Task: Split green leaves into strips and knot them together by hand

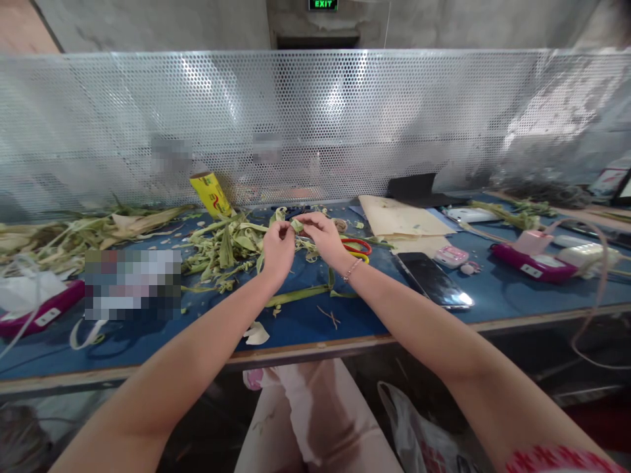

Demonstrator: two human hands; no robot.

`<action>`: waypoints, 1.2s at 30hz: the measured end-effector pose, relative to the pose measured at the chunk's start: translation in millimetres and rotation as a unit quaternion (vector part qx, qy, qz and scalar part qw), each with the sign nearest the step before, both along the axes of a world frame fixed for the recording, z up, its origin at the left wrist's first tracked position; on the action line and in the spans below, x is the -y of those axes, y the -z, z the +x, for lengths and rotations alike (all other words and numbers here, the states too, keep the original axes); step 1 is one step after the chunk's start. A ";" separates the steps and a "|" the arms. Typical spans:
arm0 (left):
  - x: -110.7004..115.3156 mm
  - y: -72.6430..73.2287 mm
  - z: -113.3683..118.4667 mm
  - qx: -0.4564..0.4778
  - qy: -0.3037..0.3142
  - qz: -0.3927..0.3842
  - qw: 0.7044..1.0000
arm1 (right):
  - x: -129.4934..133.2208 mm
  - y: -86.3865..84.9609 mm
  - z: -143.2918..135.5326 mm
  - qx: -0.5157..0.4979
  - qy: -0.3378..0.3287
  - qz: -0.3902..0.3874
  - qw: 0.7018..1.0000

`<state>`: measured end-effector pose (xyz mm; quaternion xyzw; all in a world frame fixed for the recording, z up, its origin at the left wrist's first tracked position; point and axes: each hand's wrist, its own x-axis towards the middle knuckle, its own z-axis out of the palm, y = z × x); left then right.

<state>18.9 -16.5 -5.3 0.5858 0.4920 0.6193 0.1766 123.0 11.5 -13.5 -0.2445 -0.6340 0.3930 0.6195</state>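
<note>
Above the blue table (300, 327), my left hand (280, 248) and my right hand (323, 238) meet over a small folded piece of pale green leaf (296, 225). Fingers of both hands are pinched on it. Just left of them lies a heap of twisted, knotted green leaf strips (227, 246). Red and yellow loop handles (359, 247), like those of scissors, show beside my right wrist; the rest is hidden. One long green leaf strip (298, 295) lies below my hands, near a pale scrap (256, 334).
A perforated metal screen (315, 118) rises behind the table. To the right are a black phone (434, 279), brown paper (404, 217), a pink-and-white gadget (451, 256) and a purple power strip (535, 264). At left are a yellow box (211, 194), long dry leaves (128, 223) and another purple strip (44, 312).
</note>
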 end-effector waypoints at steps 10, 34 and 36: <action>-1.4 5.5 0.0 -0.016 -0.043 0.064 0.997 | 6.3 0.0 -1.6 0.070 -0.007 0.091 0.993; -2.3 8.4 -1.7 -0.112 -0.037 0.087 0.989 | 18.4 -11.2 -8.8 0.004 0.063 -0.028 0.998; -1.8 8.3 -1.4 -0.104 -0.029 0.091 0.990 | 17.5 -10.5 -9.2 0.005 0.066 -0.031 0.997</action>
